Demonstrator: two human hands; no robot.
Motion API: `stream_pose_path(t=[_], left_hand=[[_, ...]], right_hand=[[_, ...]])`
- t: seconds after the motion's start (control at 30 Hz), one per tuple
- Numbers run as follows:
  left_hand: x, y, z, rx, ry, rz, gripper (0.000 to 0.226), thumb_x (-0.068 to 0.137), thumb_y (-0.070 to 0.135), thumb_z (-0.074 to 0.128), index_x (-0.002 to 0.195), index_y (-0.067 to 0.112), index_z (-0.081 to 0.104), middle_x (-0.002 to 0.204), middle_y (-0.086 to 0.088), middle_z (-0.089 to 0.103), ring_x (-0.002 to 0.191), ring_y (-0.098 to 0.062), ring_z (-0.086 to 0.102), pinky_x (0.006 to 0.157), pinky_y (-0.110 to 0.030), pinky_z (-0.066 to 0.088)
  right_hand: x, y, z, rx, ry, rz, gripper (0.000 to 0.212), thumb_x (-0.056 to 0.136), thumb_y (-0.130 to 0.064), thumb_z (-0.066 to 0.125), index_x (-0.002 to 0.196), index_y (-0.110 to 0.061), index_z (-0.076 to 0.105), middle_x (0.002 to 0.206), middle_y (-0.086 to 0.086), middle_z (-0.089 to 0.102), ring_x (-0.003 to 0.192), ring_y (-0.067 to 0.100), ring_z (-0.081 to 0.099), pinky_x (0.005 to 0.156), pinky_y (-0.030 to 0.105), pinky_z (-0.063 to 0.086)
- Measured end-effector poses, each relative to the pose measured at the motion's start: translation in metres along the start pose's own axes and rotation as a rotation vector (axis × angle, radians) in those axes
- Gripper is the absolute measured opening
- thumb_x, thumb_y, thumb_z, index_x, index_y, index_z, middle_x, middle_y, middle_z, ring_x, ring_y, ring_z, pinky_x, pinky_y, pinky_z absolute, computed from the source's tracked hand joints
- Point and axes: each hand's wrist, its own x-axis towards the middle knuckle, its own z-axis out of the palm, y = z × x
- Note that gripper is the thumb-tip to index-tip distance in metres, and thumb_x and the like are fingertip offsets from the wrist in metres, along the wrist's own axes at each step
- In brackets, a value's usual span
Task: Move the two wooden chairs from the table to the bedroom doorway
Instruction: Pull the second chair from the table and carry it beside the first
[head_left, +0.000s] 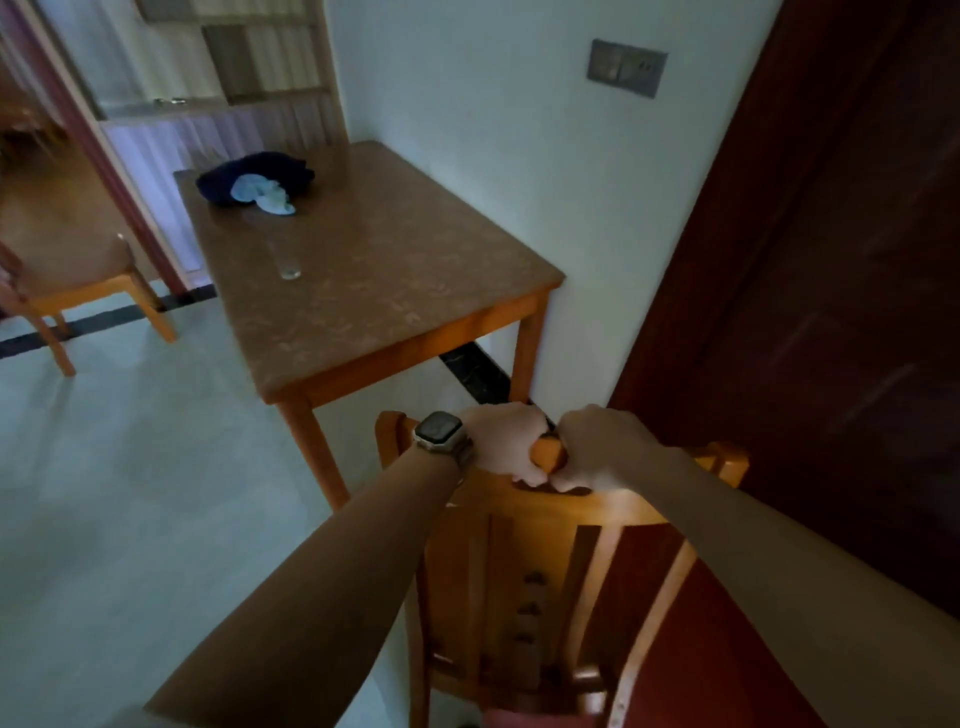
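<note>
Both hands clench the curved top rail of a slatted orange wooden chair (545, 561) beside a dark red door (810, 270): the left hand (501, 441), watch (439, 432) on its wrist, touches the right hand (597, 447). Ahead stands a mottled brown table (374, 270); a second chair (78, 280) sits far left.

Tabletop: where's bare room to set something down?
Free: the near half of the table, from the glass to the front edge, and the wall-side strip. Crowded: the far left corner, under the dark cloth.
</note>
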Motion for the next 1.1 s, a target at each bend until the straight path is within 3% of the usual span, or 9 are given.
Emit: stream_pose_path(t=[0.1,0.2,0.4,0.47,0.57,0.63,0.73,0.87,1.1], left_hand=[[-0.016,0.008,-0.004,0.043,-0.032,0.048,0.036,0.094,0.033,0.075,0.090,-0.003,0.074,0.092,-0.014,0.081,0.083,-0.027,0.072,0.091,-0.040,0.059],[-0.037,0.013,-0.003,0.082,-0.069,0.082,0.033,0.094,0.031,0.073,0.098,-0.001,0.079,0.093,-0.013,0.082,0.091,-0.029,0.077,0.093,-0.040,0.059],[-0.092,0.021,0.003,0.043,-0.056,0.151,0.030,0.090,0.026,0.078,0.103,-0.001,0.077,0.087,-0.012,0.081,0.086,-0.026,0.077,0.085,-0.036,0.060],[-0.109,0.023,0.002,0.016,-0.060,0.170,0.031,0.090,0.027,0.080,0.094,-0.003,0.077,0.083,-0.012,0.080,0.080,-0.025,0.076,0.079,-0.033,0.059],[-0.130,0.021,0.001,0.049,-0.035,0.199,0.034,0.086,0.031,0.082,0.067,0.005,0.071,0.062,0.000,0.071,0.054,-0.006,0.063,0.056,-0.015,0.045],[-0.141,0.014,0.001,0.075,-0.034,0.218,0.036,0.085,0.030,0.081,0.059,0.011,0.066,0.060,0.000,0.070,0.050,-0.007,0.059,0.056,-0.017,0.044],[-0.154,-0.004,0.001,0.112,-0.043,0.239,0.031,0.085,0.030,0.081,0.072,0.002,0.075,0.071,-0.009,0.077,0.060,-0.023,0.066,0.062,-0.033,0.048],[-0.172,-0.046,0.000,0.129,-0.037,0.293,0.030,0.085,0.032,0.081,0.092,0.003,0.077,0.076,-0.007,0.077,0.059,-0.018,0.062,0.055,-0.027,0.043],[-0.210,-0.142,-0.002,0.146,-0.046,0.408,0.023,0.076,0.026,0.081,0.083,0.006,0.074,0.062,-0.003,0.067,0.052,-0.021,0.059,0.052,-0.030,0.043]], right_hand=[[-0.024,-0.016,-0.002,0.017,0.033,0.066,0.031,0.066,-0.046,0.078,0.069,-0.022,0.058,0.062,-0.004,0.061,0.053,0.013,0.057,0.045,0.027,0.038],[-0.046,-0.035,0.002,0.055,0.067,0.109,0.030,0.066,-0.044,0.080,0.070,-0.022,0.062,0.062,-0.005,0.063,0.053,0.012,0.059,0.044,0.027,0.041],[-0.094,-0.083,0.004,0.079,0.138,0.161,0.030,0.069,-0.042,0.081,0.071,-0.030,0.054,0.063,-0.010,0.061,0.056,0.009,0.060,0.048,0.026,0.047],[-0.108,-0.099,-0.003,0.055,0.151,0.185,0.032,0.068,-0.044,0.081,0.069,-0.031,0.052,0.063,-0.010,0.061,0.056,0.009,0.059,0.048,0.026,0.045],[-0.125,-0.124,-0.010,0.017,0.166,0.229,0.030,0.071,-0.047,0.080,0.071,-0.030,0.055,0.064,-0.007,0.062,0.057,0.011,0.058,0.047,0.025,0.041],[-0.129,-0.142,-0.013,0.007,0.160,0.268,0.028,0.072,-0.047,0.078,0.073,-0.026,0.059,0.066,-0.005,0.064,0.059,0.013,0.062,0.049,0.026,0.045],[-0.129,-0.168,-0.014,0.011,0.160,0.324,0.031,0.071,-0.046,0.078,0.067,-0.028,0.054,0.066,-0.005,0.063,0.060,0.014,0.061,0.051,0.028,0.046],[-0.112,-0.215,-0.013,0.013,0.140,0.376,0.032,0.071,-0.048,0.078,0.067,-0.027,0.054,0.066,-0.004,0.064,0.062,0.017,0.064,0.055,0.031,0.054],[-0.064,-0.314,-0.011,-0.016,0.125,0.490,0.032,0.068,-0.052,0.077,0.072,-0.026,0.059,0.066,-0.006,0.061,0.062,0.017,0.061,0.053,0.030,0.046]])
